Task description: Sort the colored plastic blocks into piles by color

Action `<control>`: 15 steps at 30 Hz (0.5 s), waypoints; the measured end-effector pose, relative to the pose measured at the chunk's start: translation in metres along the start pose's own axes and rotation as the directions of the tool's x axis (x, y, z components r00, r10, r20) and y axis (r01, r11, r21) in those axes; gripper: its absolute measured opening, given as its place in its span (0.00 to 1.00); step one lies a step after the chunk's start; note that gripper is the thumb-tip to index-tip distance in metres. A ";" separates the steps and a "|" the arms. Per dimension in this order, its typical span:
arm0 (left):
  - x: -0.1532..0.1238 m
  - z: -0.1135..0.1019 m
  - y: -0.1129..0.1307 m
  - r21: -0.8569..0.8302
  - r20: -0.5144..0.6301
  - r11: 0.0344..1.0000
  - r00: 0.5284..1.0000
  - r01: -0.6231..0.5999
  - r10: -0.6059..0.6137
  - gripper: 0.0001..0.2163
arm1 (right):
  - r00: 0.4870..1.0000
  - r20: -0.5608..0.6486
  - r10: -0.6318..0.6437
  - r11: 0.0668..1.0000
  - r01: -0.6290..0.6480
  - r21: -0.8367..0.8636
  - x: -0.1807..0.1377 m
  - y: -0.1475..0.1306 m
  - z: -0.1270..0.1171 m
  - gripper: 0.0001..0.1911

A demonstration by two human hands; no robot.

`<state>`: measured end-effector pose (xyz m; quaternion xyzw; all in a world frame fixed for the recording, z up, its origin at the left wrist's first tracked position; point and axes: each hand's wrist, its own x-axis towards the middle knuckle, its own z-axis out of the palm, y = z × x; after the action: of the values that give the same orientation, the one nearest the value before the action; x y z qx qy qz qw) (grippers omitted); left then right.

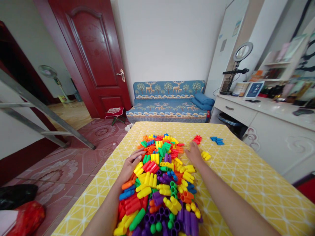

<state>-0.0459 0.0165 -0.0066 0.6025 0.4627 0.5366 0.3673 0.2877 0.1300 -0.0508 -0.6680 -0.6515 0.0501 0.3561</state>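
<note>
A long heap of plastic bullet-shaped building blocks in red, yellow, green, blue, orange and purple covers the middle of the table. At its left edge rests my left hand, fingers stretched toward orange and red blocks, with nothing visibly held. My right hand is right of the heap, thumb and forefinger apart. Just beyond its fingertips lie red blocks; whether they touch is hard to tell. Yellow blocks lie beside my right wrist, and blue blocks lie farther right.
The table has a yellow patterned cloth. Behind it stands a blue sofa, with a small stool near the red door. A metal ladder leans at left; a white dresser stands right.
</note>
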 end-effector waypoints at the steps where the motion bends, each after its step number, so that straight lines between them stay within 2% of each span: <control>1: 0.000 0.000 0.000 0.001 0.002 1.000 1.000 -0.005 0.005 0.15 | 1.000 -0.003 0.004 1.000 -0.004 -0.004 0.003 0.001 0.000 0.27; 8: 0.000 0.001 0.001 0.000 -0.006 1.000 1.000 -0.009 0.009 0.14 | 1.000 -0.021 0.006 1.000 -0.006 0.012 0.006 0.003 0.005 0.29; 15: 0.000 0.001 -0.003 0.006 -0.003 1.000 1.000 -0.010 0.010 0.14 | 0.997 -0.003 -0.082 0.986 0.082 0.144 -0.004 0.002 -0.005 0.23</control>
<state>-0.0458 0.0173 -0.0091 0.6052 0.4619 0.5377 0.3622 0.2909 0.1244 -0.0500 -0.6131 -0.6737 0.0833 0.4041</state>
